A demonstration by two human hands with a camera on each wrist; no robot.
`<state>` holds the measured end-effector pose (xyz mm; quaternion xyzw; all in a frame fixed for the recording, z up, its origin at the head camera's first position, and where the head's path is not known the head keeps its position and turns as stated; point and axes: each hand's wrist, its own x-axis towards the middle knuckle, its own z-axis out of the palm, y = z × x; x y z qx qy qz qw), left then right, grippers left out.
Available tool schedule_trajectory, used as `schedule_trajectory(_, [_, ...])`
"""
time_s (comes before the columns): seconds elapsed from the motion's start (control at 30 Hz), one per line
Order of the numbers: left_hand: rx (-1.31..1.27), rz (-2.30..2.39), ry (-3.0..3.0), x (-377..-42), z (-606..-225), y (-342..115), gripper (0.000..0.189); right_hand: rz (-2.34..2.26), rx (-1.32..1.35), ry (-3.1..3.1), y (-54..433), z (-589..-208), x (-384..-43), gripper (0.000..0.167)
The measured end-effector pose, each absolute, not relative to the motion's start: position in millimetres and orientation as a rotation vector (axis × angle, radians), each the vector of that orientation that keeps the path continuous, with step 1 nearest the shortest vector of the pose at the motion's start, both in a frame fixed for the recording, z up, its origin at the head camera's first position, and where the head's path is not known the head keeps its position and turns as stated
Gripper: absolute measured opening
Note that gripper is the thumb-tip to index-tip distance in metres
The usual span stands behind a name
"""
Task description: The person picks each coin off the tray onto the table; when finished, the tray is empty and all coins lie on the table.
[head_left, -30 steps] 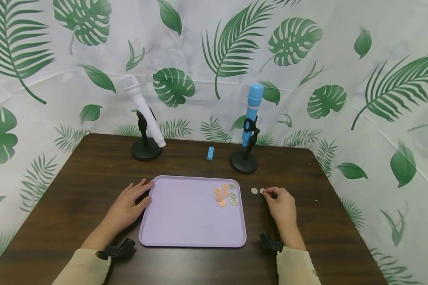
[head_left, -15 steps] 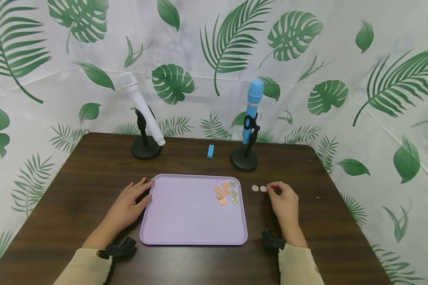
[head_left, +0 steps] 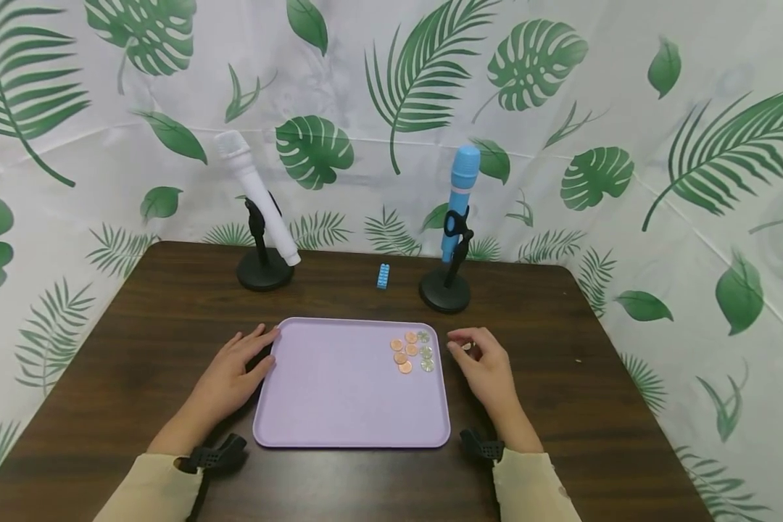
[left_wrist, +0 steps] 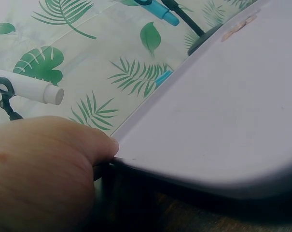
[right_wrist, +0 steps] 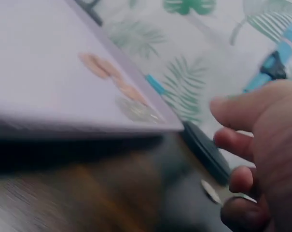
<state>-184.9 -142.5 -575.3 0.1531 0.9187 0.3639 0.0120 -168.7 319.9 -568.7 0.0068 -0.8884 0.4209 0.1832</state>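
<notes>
Near edge: cream sleeves [head_left: 535, 486] and black wrist-mounted devices [head_left: 483, 444] over a dark brown wood-grain table [head_left: 352, 482]. The left hand [head_left: 231, 373] has its fingers extended and spread, thumb and fingertips touching the left rim of a shallow lilac rectangular tray [head_left: 346, 402] with rounded corners; it grasps nothing. The right hand [head_left: 486, 362] is just beyond the tray's right rim, thumb and forefinger parted, remaining fingers loosely bent, no object seen in its hold; its close view is motion-blurred, so a thin piece at the fingertips might be missed. One silvery round coin [right_wrist: 211, 192] lies on the table beneath that hand, outside the tray. Tray contents, all at the far right corner: five copper-coloured round coins [head_left: 400, 358], flat, in a loose cluster, some touching; just right of them, three silvery coins [head_left: 427, 352] with a greenish tint, in a column along the rim. Behind the tray: a small light-blue studded block [head_left: 383, 276], between a white microphone [head_left: 261, 199] tilted on a black stand [head_left: 264, 272] and a blue microphone [head_left: 463, 174], nearly upright, on a second black round-based stand [head_left: 444, 293]. Farthest: white cloth printed with green leaves [head_left: 313, 152].
</notes>
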Motion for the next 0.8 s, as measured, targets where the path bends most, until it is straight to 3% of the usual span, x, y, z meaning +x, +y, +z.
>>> schedule_trajectory(0.13, [0.486, 1.137, 2.863, -184, -576, -143, 0.059, 1.173, 0.145, -2.637, 305, -570, -166, 0.019])
schedule_trajectory(0.43, [0.51, 1.128, 2.879, -187, -574, -143, 0.058, 0.978, 0.178, -2.778, 294, -569, -164, 0.012])
schedule_trajectory(0.8, [0.488, 1.124, 2.874, -186, -576, -143, 0.059, 0.901, 0.247, -2.866, 294, -568, -161, 0.022])
